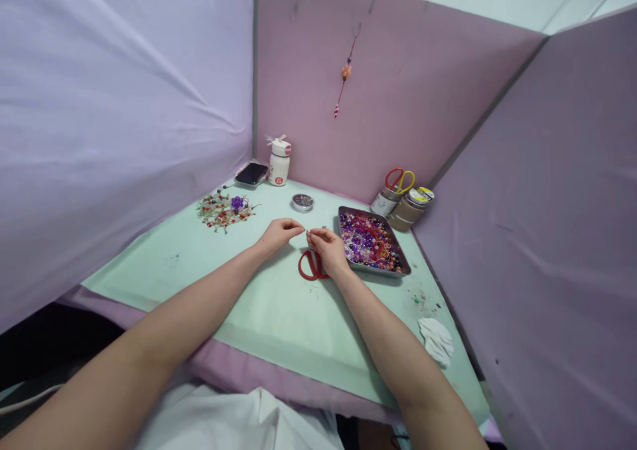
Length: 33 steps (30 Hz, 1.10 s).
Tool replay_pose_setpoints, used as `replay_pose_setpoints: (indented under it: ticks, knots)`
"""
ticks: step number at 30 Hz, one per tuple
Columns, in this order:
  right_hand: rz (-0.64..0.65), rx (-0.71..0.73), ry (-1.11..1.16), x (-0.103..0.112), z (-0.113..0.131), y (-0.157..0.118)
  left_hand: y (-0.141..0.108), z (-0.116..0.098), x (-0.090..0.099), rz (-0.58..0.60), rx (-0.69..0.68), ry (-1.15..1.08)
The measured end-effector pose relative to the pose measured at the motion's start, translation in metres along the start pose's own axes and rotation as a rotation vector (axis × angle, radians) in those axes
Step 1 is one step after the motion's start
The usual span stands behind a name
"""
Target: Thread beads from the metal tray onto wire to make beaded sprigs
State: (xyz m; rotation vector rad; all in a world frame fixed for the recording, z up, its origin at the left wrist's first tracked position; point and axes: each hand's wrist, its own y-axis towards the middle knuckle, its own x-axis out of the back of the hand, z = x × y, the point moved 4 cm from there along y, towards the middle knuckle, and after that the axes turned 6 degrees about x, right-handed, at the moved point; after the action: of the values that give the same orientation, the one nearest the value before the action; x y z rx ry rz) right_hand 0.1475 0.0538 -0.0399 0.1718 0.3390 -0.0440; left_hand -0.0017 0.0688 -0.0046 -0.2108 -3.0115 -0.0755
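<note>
Over the middle of the pale green table (259,317), my left hand (281,232) and my right hand (326,245) are close together, fingertips almost meeting. Each one is pinched closed. Whatever lies between the fingers is too small to name. Red-handled scissors (307,274) lie on the table under my right hand, their blades partly hidden by it. Just right of that hand stands a metal tray (405,264) full of purple, red and orange beads (368,241). A round, flat silver spool or tin (302,202) sits behind my hands.
At the back left are a pile of beaded strands (219,212) with a purple bead cluster (237,202), a phone (251,174) and a white bottle (279,164). Back right: a can with scissors (385,202), a jar (409,212). White cloth (436,342) lies front right. A beaded string (346,72) hangs behind.
</note>
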Motion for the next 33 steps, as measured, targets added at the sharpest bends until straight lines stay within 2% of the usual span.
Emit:
replay_pose_setpoints:
  ticks: [6, 12, 26, 33]
  knots:
    - [0.008, 0.017, -0.025, -0.0003, -0.0008, 0.0007, -0.0008, -0.0035, -0.0005, -0.059, -0.127, 0.120]
    - [0.000, 0.026, -0.084, -0.0010, 0.0011, 0.0006, 0.0004, -0.0003, -0.0010, -0.040, -0.178, 0.188]
    - [0.008, 0.046, -0.160, -0.0033, 0.0067, -0.0030, 0.0015, 0.0041, -0.0010, -0.036, -0.200, 0.232]
    - [0.015, 0.082, -0.232, -0.0029, 0.0081, -0.0044, 0.0011, 0.0040, -0.0039, 0.033, -0.161, 0.212]
